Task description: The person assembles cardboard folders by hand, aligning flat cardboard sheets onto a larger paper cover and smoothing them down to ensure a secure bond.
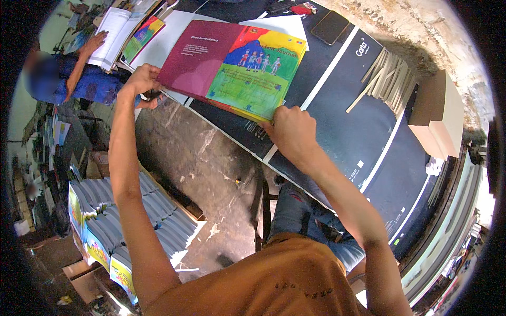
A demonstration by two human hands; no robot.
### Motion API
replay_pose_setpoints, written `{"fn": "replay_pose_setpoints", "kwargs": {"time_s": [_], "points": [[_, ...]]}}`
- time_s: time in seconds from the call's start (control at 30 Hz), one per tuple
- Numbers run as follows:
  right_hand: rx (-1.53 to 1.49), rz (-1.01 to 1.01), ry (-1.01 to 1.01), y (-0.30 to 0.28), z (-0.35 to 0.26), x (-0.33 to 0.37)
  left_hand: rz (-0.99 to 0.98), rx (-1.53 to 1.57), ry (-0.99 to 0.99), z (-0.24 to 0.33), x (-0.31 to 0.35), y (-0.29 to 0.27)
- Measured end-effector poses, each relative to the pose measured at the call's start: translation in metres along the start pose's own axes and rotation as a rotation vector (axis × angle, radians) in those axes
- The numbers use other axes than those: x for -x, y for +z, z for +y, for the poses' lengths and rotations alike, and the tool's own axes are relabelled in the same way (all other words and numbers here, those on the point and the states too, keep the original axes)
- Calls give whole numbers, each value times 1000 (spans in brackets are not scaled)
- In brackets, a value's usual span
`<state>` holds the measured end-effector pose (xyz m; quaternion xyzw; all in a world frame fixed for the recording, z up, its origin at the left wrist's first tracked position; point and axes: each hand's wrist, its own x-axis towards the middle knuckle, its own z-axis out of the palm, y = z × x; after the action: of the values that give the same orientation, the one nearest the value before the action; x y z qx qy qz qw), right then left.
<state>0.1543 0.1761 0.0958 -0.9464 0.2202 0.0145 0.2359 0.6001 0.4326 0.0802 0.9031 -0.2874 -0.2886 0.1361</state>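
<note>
Clearly, the open cover [225, 68] lies spread over the far left part of the black worktop [337, 124], its long axis running left to right with the right end dipping nearer the person [253, 279]. Its maroon half [184, 68] points left and its painted half [247, 87] right; both tops face away, leaning rightward. The left hand [141, 80] has a narrow grip, pinching the maroon half's near corner; the right hand [294, 131] is curled tight, its grip holding the painted half's near right corner. Dark title lettering [279, 51] (partly lost in the bright paint) crosses the painted half above a row of drawn figures [258, 60], and small pale lines of text [196, 47] mark the maroon side. White lettering [361, 47] also shows on the worktop, between the phone [331, 27] and the wooden sticks [389, 81]. A co-worker's hand [96, 42] rests on an open book [113, 31] beyond the left hand.
</note>
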Motion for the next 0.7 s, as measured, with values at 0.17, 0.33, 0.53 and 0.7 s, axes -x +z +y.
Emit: {"fn": "replay_pose_setpoints", "kwargs": {"time_s": [0.17,0.33,0.53,0.7], "points": [[20,57,2,13,-5,0,4,-44,71,17,3,5],[-6,100,-24,16,-6,2,91,-200,22,46,16,7],[-112,191,-37,19,2,52,354,-593,-175,18,46,-4],[-307,187,313,6,61,250,848,-315,-69,86,78,34]]}}
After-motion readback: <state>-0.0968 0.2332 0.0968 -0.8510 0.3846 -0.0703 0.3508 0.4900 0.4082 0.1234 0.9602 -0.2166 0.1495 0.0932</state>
